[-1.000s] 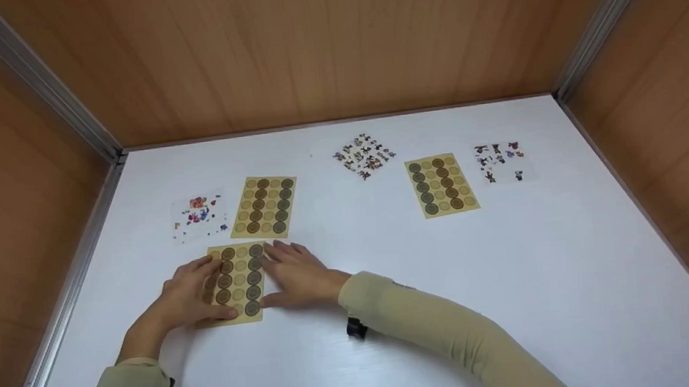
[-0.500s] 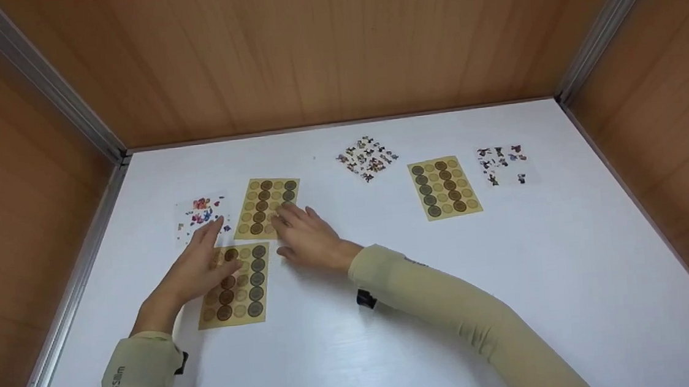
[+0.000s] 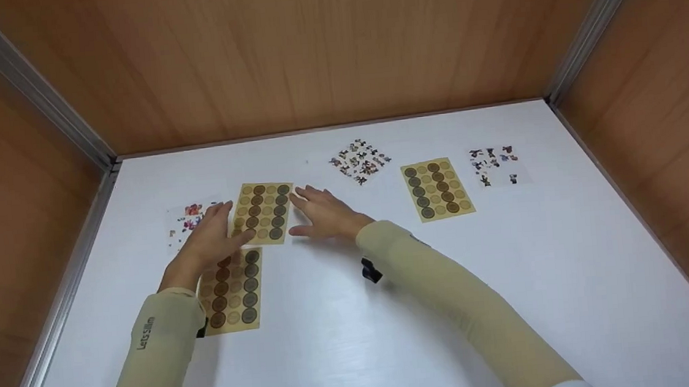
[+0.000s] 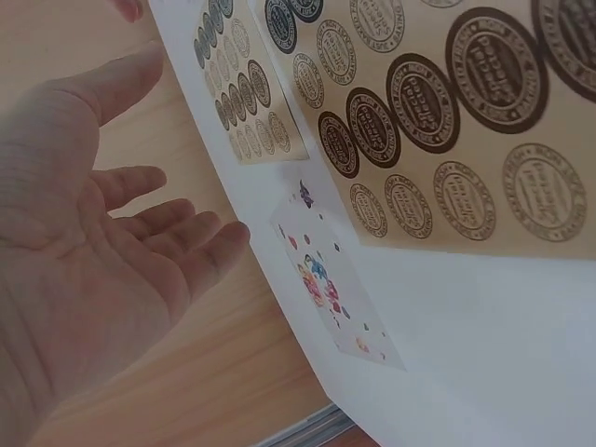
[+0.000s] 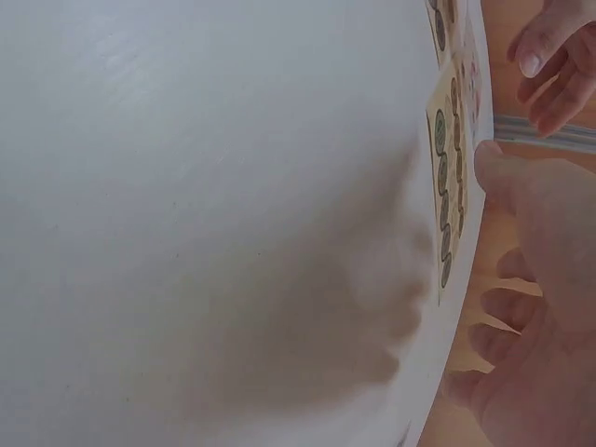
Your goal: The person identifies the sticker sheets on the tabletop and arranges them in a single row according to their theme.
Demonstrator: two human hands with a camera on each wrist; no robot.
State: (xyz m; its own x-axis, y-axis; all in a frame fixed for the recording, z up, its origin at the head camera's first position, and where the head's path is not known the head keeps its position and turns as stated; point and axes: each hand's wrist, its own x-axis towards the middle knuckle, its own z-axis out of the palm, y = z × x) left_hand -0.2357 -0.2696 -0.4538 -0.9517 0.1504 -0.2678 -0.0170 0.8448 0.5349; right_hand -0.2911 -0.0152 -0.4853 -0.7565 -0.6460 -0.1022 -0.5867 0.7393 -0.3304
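Two tan sheets of round stickers lie one behind the other on the left of the table. My left hand [image 3: 213, 237], fingers apart, is over the left edge of the far sticker sheet [image 3: 269, 208] and overlaps the top of the near sticker sheet [image 3: 242, 294]. Its sleeve and wrist cover the near sheet's left side. At the far sheet's right edge is my right hand [image 3: 326, 212], fingers spread and nothing held. The left wrist view shows the left palm and loosely bent, bare fingers [image 4: 140, 200]. A clear sheet with small colourful stickers [image 3: 192, 210] is partly hidden behind the left hand.
On the right lies another tan sticker sheet [image 3: 438, 189], with a clear sheet of small stickers [image 3: 493, 166] beside it. A similar patterned sheet [image 3: 359, 160] sits turned at the back middle. Wooden walls [image 3: 308, 48] enclose the white table [image 3: 393, 337].
Both hands have left the near sheet and moved away from me to either side of the far sheet. The near sheet stays flat at the front left.
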